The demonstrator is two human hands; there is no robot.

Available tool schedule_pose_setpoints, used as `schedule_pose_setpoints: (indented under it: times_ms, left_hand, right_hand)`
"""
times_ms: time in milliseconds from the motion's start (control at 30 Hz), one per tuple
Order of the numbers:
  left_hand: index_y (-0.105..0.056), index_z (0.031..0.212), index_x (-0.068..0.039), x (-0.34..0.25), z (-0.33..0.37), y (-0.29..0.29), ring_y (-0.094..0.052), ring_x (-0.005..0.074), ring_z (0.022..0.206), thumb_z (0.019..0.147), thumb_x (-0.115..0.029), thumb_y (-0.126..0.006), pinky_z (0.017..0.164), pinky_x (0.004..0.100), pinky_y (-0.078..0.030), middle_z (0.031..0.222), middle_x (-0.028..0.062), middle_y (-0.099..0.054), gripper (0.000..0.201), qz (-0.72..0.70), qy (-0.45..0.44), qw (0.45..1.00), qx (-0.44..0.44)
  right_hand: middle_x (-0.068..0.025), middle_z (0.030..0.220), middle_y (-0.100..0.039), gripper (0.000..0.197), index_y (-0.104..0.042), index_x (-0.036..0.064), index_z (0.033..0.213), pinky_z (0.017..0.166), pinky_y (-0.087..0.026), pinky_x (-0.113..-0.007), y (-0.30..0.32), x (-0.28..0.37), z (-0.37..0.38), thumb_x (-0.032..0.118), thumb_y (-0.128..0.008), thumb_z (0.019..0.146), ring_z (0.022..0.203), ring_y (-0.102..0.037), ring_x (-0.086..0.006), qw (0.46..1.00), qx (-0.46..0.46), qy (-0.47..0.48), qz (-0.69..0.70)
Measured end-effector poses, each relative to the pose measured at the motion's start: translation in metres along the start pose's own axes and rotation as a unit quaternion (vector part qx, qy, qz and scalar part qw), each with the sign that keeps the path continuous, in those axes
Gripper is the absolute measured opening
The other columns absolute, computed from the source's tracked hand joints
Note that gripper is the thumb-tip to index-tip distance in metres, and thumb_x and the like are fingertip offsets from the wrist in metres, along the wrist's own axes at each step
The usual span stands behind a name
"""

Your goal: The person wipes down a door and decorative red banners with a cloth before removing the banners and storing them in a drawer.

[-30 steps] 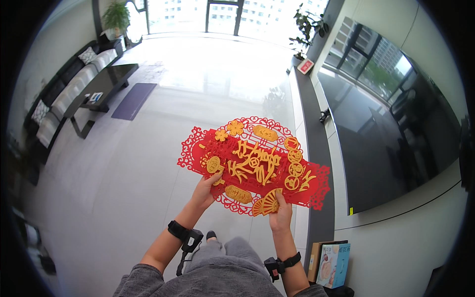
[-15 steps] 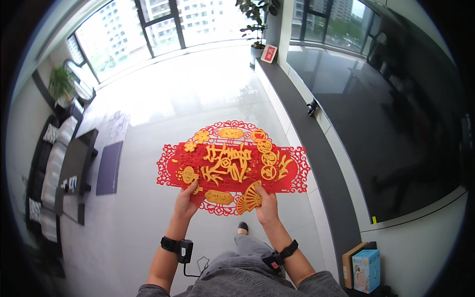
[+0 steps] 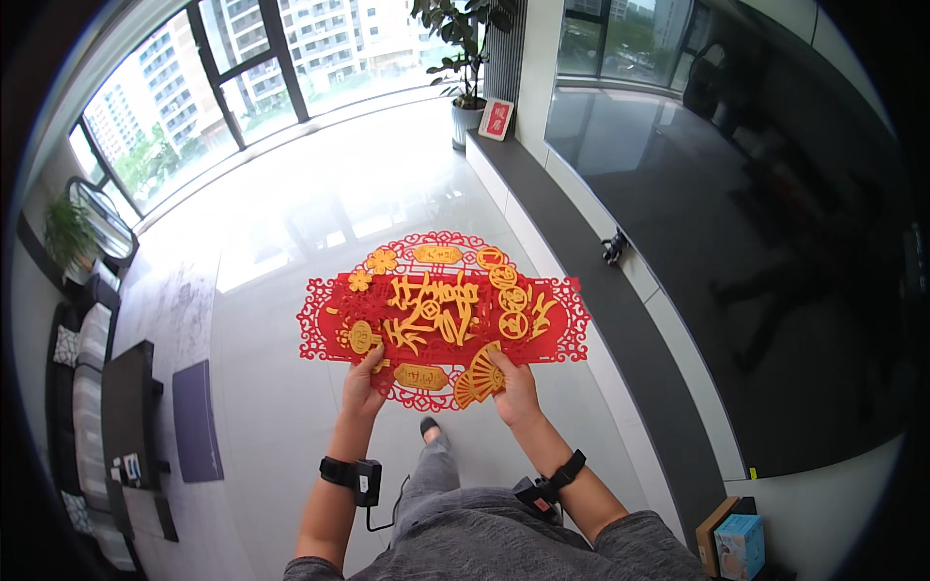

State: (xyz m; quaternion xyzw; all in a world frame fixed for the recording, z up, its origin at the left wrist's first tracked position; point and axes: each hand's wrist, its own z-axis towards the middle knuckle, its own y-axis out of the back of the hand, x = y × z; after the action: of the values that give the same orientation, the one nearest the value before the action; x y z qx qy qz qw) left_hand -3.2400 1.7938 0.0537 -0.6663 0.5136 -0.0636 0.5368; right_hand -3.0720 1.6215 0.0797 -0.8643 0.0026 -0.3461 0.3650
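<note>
Held out flat in front of my body is a red and gold felt-like hanging decoration (image 3: 441, 315), with a wide red band across a round lacy cut-out. Gold flowers, coins, a lantern, a fan and large characters decorate it. My left hand (image 3: 364, 382) grips its lower edge by the gold lantern, thumb on top. Beside the gold fan, my right hand (image 3: 515, 387) pinches the same lower edge. Most of the fingers of both hands are hidden beneath the piece. Each wrist wears a black strap with a small box.
A long dark ledge (image 3: 572, 261) runs along the right under a large black television (image 3: 736, 242). A potted plant (image 3: 467, 107) and a red-and-white card (image 3: 496, 119) stand at its far end. Boxes (image 3: 738, 544) sit lower right. Left are a dark coffee table (image 3: 131, 416), a sofa (image 3: 92, 387) and a mat (image 3: 198, 421).
The room has shifted in view as I walk and turn slightly, with one foot now further forward. Both hands keep the decoration in the same hold, a little further left in the picture.
</note>
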Motion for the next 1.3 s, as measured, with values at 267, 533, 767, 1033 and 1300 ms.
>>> schedule_pose_setpoints:
  times_ms: [267, 533, 767, 1033, 1300]
  left_hand:
    - [-0.046, 0.121, -0.002, -0.005, 0.011, -0.001, -0.059, 0.0246, 0.103, 0.089, -0.002, -0.053, 0.089, 0.0378, -0.052, 0.116, 0.0125, -0.056, 0.032, 0.000, -0.003, 1.000, 0.005]
    - [-0.048, 0.118, -0.003, -0.007, 0.013, -0.007, -0.060, 0.0225, 0.099, 0.089, -0.005, -0.054, 0.086, 0.0348, -0.053, 0.112, 0.0112, -0.059, 0.029, 0.010, 0.006, 0.999, 0.029]
    - [-0.049, 0.118, -0.003, -0.015, 0.009, 0.006, -0.064, 0.0160, 0.088, 0.092, -0.010, -0.052, 0.056, 0.0206, -0.055, 0.108, 0.0088, -0.062, 0.027, -0.003, 0.056, 0.993, 0.103]
    - [-0.052, 0.114, -0.003, -0.009, 0.013, -0.008, -0.064, 0.0150, 0.087, 0.091, -0.012, -0.053, 0.052, 0.0173, -0.053, 0.103, 0.0074, -0.063, 0.024, 0.015, 0.026, 0.999, 0.042]
    - [-0.047, 0.119, 0.000, -0.010, 0.103, 0.055, -0.059, 0.0226, 0.100, 0.092, -0.008, -0.051, 0.089, 0.0349, -0.050, 0.113, 0.0119, -0.058, 0.028, 0.004, 0.061, 0.992, 0.112]
  right_hand:
    - [-0.0034, 0.113, -0.058, 0.038, -0.047, 0.0075, 0.122, 0.087, -0.049, -0.032, 0.010, 0.009, -0.002, 0.013, -0.061, 0.087, 0.102, -0.058, -0.0162, 0.997, 0.077, -0.014, 0.017]
    - [-0.0017, 0.122, -0.052, 0.056, -0.040, 0.0121, 0.132, 0.097, -0.039, -0.034, 0.040, 0.021, -0.002, 0.018, -0.067, 0.083, 0.113, -0.050, -0.0159, 0.980, 0.197, 0.012, -0.025]
    - [-0.0084, 0.123, -0.054, 0.054, -0.043, 0.0086, 0.128, 0.101, -0.038, -0.038, 0.059, 0.047, -0.010, 0.023, -0.068, 0.082, 0.113, -0.052, -0.0240, 0.980, 0.191, 0.010, -0.052]
    - [-0.0104, 0.090, -0.065, 0.034, -0.059, 0.0003, 0.107, 0.088, -0.045, -0.031, 0.128, 0.062, -0.049, 0.030, -0.052, 0.093, 0.089, -0.062, -0.0194, 0.967, 0.011, -0.063, -0.248]
    - [-0.0092, 0.060, -0.059, 0.053, -0.059, 0.0026, 0.060, 0.068, -0.051, -0.035, 0.239, 0.008, -0.078, 0.043, -0.048, 0.093, 0.058, -0.060, -0.0182, 0.932, -0.166, -0.026, -0.321]
